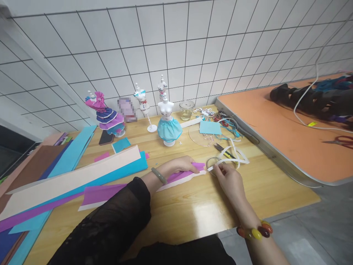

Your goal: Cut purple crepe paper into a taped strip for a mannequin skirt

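Just below the middle of the frame, the left hand (187, 165) lies narrow, its fingers closed over a purple strip (198, 167) with a white edge. That strip runs along the desk (190, 217) from left of centre, passes behind the black sleeve (110, 221) and under the hand, and ends just short of the right fingertips. To its right, the right hand (228, 180) pinches the end of a white tape (235, 149) between thumb and finger, close to the strip's end. The tape loops up and to the right, near the yellow-handled pliers (226, 151); a round ring (211, 161) lies just beside the right fingertips.

At upper centre stands a mannequin in a turquoise skirt (169, 129), with two other white figures behind it. A mannequin in a tiered dress (109, 117) stands farther left, near a dark phone (106, 138). Long sheets of coloured material (77, 167) overlap across the lower left. Right of centre sit a glass cup (186, 111) and a light-blue card (210, 127); red-handled scissors (343, 141) rest on an orange surface (256, 114) at the right edge.
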The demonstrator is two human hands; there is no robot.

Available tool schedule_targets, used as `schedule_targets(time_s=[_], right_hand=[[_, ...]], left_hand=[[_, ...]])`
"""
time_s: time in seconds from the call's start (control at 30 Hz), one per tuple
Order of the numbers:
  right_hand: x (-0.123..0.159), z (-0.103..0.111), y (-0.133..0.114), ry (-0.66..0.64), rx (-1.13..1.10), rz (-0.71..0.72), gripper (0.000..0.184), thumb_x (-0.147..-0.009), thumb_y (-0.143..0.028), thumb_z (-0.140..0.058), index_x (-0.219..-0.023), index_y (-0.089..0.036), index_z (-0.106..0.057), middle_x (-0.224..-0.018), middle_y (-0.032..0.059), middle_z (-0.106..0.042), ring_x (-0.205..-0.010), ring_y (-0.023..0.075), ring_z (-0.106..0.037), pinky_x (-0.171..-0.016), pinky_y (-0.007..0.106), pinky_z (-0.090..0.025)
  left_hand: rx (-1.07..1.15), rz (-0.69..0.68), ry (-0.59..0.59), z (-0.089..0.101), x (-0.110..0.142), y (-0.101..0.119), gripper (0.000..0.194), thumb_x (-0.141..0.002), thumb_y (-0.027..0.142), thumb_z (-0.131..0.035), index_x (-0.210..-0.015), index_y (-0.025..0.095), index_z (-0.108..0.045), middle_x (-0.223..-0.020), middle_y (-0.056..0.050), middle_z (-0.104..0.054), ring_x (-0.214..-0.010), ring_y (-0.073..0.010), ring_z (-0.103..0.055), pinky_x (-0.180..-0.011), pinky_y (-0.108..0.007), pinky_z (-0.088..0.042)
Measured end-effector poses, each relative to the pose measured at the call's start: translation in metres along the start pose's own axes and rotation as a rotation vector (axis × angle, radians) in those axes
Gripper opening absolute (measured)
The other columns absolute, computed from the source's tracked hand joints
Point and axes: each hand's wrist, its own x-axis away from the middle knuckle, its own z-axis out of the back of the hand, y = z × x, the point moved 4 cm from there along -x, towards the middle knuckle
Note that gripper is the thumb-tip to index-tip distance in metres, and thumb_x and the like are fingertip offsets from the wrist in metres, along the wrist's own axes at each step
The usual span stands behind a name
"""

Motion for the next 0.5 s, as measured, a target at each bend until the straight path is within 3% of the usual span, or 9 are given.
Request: schedule_targets(time_s=[0.2,0.33,0.4,0.5], right_hand=[[0.001,0.017,0.001,-0.116,-0.149,0.04,0.038,-0.081,-0.048,-0.046,-0.085,-0.018,-0.069,-0.089,0.0072,-0.07,-0.082,0.0213,-0.061,-0.07,0.03,-0.045],[0.001,0.053,0.032,-0.258,-0.063,-0.11,0.037,-0.078,-0.049,-0.051,-0.081,-0.019,-0.07,-0.081,0.0065,-0.071,-0.077,0.0241,-0.063,-0.063,0.031,-0.045],[-0.004,0.076,0.048,-0.18,0.104,-0.147,0.034,-0.077,-0.047,-0.051,-0.083,-0.019,-0.071,-0.085,0.0077,-0.071,-0.079,0.0259,-0.063,-0.064,0.033,-0.044],[-0.019,0.099,0.054,0.06,0.325,-0.128,0.034,-0.079,-0.044,-0.048,-0.087,-0.02,-0.07,-0.084,0.0094,-0.071,-0.075,0.0269,-0.063,-0.06,0.034,-0.042]], left_hand=[[-0.045,-0.045,-0.019,0.001,0.0,0.001,0.022,-0.059,0.034,-0.067,-0.068,0.017,-0.056,-0.058,0.004,-0.053,-0.047,-0.0094,-0.046,-0.042,-0.022,-0.029],[-0.094,-0.079,-0.024,0.003,-0.001,0.002,0.024,-0.059,0.037,-0.067,-0.065,0.017,-0.054,-0.055,0.005,-0.05,-0.046,-0.0085,-0.042,-0.042,-0.022,-0.026],[-0.109,-0.08,-0.024,0.003,-0.001,0.001,0.026,-0.06,0.04,-0.066,-0.065,0.018,-0.053,-0.054,0.005,-0.048,-0.046,-0.0085,-0.04,-0.042,-0.023,-0.025],[-0.128,-0.076,-0.014,0.003,0.0,0.001,0.028,-0.061,0.042,-0.065,-0.064,0.018,-0.052,-0.054,0.004,-0.047,-0.044,-0.0088,-0.04,-0.042,-0.024,-0.024]])
